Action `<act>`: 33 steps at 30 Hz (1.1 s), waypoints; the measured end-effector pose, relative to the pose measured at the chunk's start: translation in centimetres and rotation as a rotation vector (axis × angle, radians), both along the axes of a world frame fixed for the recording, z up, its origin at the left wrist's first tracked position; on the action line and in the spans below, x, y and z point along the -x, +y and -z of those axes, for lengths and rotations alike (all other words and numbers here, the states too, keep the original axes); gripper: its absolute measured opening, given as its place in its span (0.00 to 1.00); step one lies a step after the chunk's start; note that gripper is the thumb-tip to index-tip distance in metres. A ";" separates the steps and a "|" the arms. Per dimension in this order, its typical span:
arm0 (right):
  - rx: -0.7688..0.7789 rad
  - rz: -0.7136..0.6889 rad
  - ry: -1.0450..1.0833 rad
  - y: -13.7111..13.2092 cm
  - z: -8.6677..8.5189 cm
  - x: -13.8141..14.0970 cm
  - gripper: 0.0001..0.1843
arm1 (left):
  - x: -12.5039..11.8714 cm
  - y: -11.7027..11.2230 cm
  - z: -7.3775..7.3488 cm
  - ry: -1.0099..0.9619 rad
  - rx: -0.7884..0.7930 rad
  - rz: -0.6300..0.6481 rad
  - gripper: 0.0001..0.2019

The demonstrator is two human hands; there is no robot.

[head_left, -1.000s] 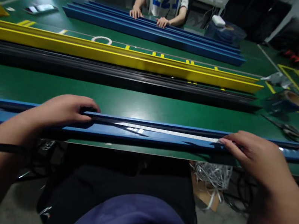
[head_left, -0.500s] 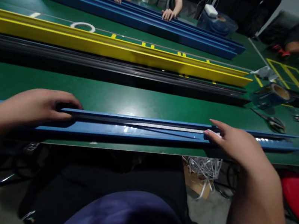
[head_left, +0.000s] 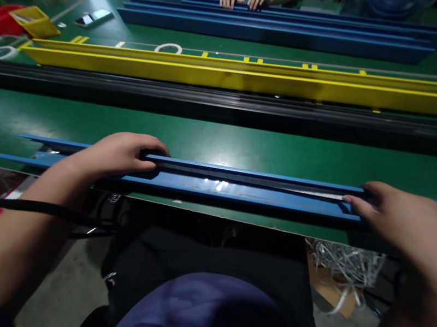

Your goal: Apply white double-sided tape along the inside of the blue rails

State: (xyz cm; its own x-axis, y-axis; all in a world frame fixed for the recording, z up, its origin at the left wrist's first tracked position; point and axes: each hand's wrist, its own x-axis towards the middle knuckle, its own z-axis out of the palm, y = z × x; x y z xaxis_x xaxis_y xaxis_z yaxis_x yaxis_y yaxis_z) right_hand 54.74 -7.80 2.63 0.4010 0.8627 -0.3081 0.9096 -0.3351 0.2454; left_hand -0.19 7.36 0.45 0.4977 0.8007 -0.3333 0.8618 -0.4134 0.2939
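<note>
Left hand (head_left: 124, 153) half curled, narrow: your thumb sits inside the blue channel (head_left: 263, 195), fingers over its far wall, gripping it. Your right hand (head_left: 395, 211) looks closed on the white strip (head_left: 323, 194), thumb at its visible end; exact pinch hidden. Channel lies along the near edge of the green table (head_left: 214, 140). Step looks like working the strip along the far wall; next calls for steady tension, left hand bracing.
</note>
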 end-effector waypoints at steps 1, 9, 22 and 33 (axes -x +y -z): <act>0.009 0.006 0.008 0.0 -0.1 0.2 0.30 | -0.1 0.0 0.0 0.009 0.000 0.007 0.24; -0.007 -0.026 0.048 0.3 -0.5 0.5 0.24 | -0.4 -0.1 -0.1 0.038 0.015 0.047 0.26; -0.050 -0.049 0.056 -0.3 0.0 0.5 0.25 | -2.3 -0.2 0.2 -0.018 0.001 0.156 0.24; -0.080 -0.154 -0.013 -0.8 0.3 0.5 0.23 | -3.6 -0.3 0.3 -0.035 -0.049 0.248 0.17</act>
